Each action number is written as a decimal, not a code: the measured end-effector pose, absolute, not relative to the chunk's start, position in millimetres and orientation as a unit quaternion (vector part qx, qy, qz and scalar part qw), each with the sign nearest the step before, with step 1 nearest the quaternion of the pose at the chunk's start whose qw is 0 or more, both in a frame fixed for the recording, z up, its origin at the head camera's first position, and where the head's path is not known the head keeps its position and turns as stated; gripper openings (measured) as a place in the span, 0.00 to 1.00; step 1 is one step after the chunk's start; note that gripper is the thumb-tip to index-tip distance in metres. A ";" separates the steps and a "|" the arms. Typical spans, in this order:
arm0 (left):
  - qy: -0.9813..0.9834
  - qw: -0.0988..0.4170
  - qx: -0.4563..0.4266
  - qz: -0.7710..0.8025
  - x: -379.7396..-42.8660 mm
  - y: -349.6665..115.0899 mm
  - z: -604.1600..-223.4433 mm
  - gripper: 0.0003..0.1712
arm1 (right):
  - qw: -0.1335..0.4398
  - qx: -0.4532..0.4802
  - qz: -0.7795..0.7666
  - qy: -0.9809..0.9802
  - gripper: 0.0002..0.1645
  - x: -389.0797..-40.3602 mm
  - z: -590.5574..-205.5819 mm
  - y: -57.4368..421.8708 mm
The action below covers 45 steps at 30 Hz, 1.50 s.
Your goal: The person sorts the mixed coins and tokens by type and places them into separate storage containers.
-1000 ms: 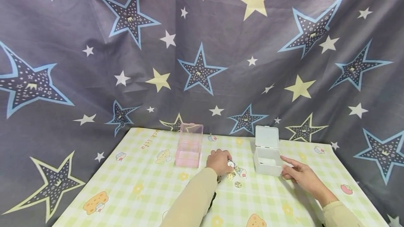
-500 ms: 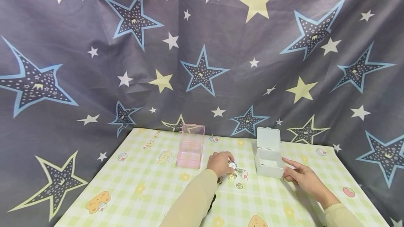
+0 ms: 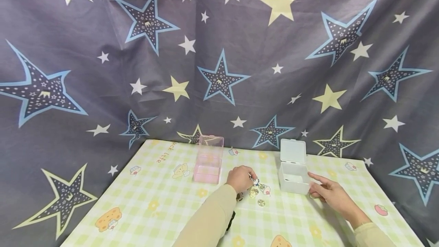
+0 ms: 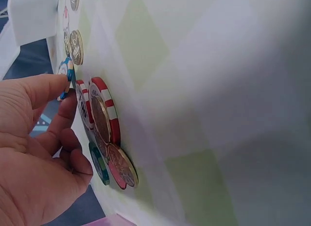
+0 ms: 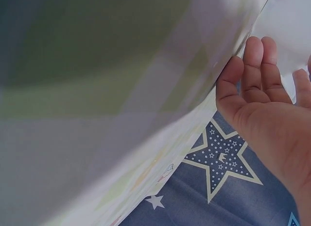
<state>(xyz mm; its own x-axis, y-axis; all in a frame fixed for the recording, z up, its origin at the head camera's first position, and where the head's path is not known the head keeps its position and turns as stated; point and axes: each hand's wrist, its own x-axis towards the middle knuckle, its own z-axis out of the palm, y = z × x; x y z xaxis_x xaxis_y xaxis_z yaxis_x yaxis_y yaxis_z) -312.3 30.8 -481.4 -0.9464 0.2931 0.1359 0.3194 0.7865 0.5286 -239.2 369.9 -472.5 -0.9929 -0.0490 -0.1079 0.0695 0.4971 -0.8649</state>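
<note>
Right hand (image 3: 328,194) has room rightward, white box (image 3: 293,187) leftward.

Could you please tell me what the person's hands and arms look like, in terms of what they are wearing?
The left hand and right hand are both bare, without gloves. The left sleeve and right sleeve are plain, pale cream. A small black strip shows at the left sleeve's edge; I can't tell what it is.
</note>
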 end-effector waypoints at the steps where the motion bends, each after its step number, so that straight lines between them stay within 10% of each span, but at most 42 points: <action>1: -0.944 0.021 -0.161 -0.286 -312.7 30.8 -481.9 0.07 | 0.059 0.006 -0.501 0.864 0.42 -239.2 -472.7 370.1; 45: -0.812 -0.013 -0.046 -0.582 -313.6 50.2 -468.9 0.15 | 0.057 -0.007 -0.492 0.869 0.41 -238.4 -470.8 371.0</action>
<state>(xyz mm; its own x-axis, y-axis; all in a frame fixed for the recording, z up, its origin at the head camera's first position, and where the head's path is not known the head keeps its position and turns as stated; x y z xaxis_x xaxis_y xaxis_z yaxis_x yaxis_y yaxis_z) -313.6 50.2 -468.9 -0.9953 0.0909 0.0322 0.0598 0.3187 0.9460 -238.4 371.0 -470.8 -0.9933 -0.0685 -0.0931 0.0446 0.5167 -0.8550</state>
